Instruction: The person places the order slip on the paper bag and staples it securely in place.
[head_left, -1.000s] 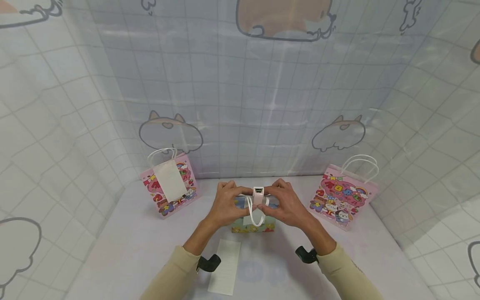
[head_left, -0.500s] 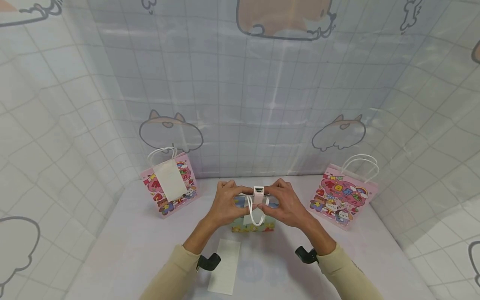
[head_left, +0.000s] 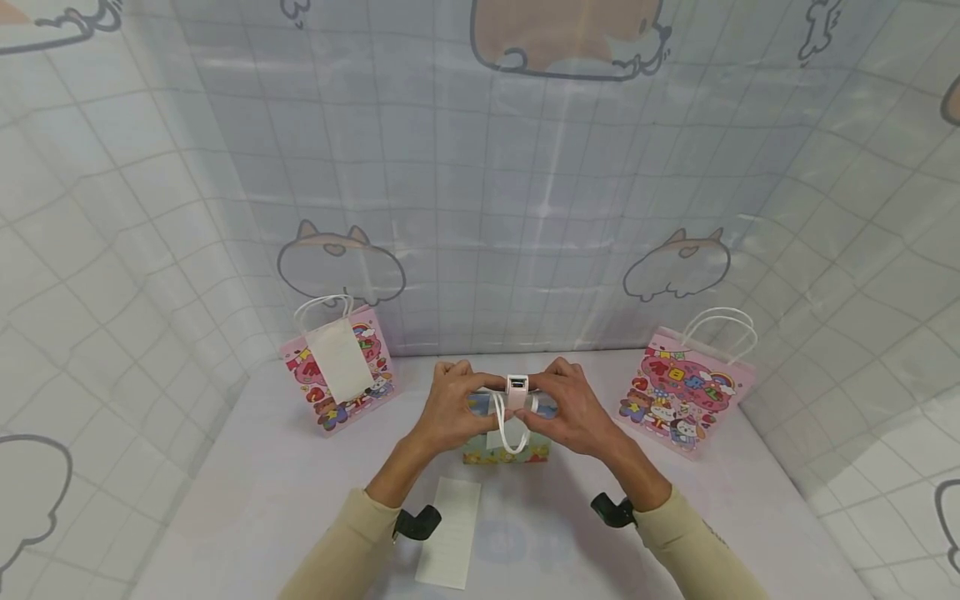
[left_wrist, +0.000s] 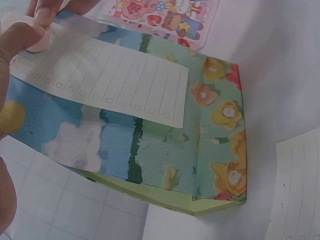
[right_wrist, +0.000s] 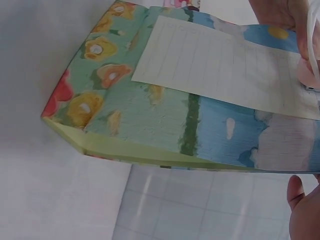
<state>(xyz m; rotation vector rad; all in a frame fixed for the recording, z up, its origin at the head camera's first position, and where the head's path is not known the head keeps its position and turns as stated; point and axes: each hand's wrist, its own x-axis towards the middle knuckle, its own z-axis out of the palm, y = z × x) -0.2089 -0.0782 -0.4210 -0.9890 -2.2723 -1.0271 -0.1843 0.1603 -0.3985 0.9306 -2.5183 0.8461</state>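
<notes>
A small pink stapler (head_left: 517, 397) is upright at the top edge of a blue and green paper bag (head_left: 506, 457) with painted flowers. My left hand (head_left: 454, 410) pinches it from the left between thumb and fingers. From the right, my right hand (head_left: 572, 410) does the same. White cord handles (head_left: 513, 446) of the bag loop down in front, between the hands. A lined slip of paper (left_wrist: 120, 82) with small checkboxes lies against the bag's front, its upper end at the stapler. In the right wrist view the stapler (right_wrist: 307, 75) is partly cut off.
At the back left stands a pink cartoon bag (head_left: 311, 379) with a white slip (head_left: 341, 362) on its front. Another pink bag (head_left: 682, 392) leans at the back right. One more lined slip (head_left: 450, 533) lies on the white table (head_left: 247, 508) near my left wrist.
</notes>
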